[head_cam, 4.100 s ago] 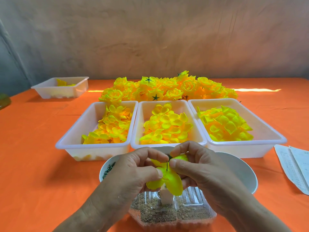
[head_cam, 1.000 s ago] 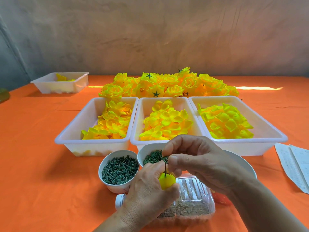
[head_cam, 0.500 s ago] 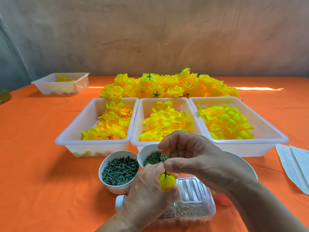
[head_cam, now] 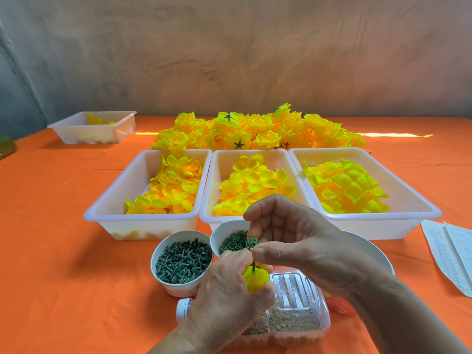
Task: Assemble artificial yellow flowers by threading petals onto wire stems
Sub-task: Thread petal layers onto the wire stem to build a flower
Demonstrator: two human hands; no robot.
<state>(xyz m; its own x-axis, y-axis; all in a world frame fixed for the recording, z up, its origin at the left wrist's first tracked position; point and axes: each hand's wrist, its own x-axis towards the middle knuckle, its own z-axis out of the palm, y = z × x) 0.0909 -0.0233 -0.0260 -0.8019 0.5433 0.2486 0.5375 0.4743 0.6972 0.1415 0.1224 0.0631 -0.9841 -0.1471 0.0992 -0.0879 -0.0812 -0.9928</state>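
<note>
Petal cluster (head_cam: 256, 278), bright yellow, gripped in left hand (head_cam: 229, 290), right hand (head_cam: 301, 244) pinching green lattice ring (head_cam: 252, 244) above stem (head_cam: 253, 264)

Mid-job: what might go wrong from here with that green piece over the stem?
The right hand pinches the small green cap; it could slip into the bowl of rings. The left hand squeezes the yellow petal around the thin stem, which might bend or tilt.

Small hand-assembly workshop. Orange-clothed worktop (head_cam: 51, 251) set against a bare, stained plaster wall (head_cam: 229, 60). White trays (head_cam: 140, 226) of sorted yellow petals (head_cam: 255, 185) stand in a row, with a heap of finished flowers (head_cam: 258, 131) behind and a bowl (head_cam: 176, 290) of green pegs in front.
</note>
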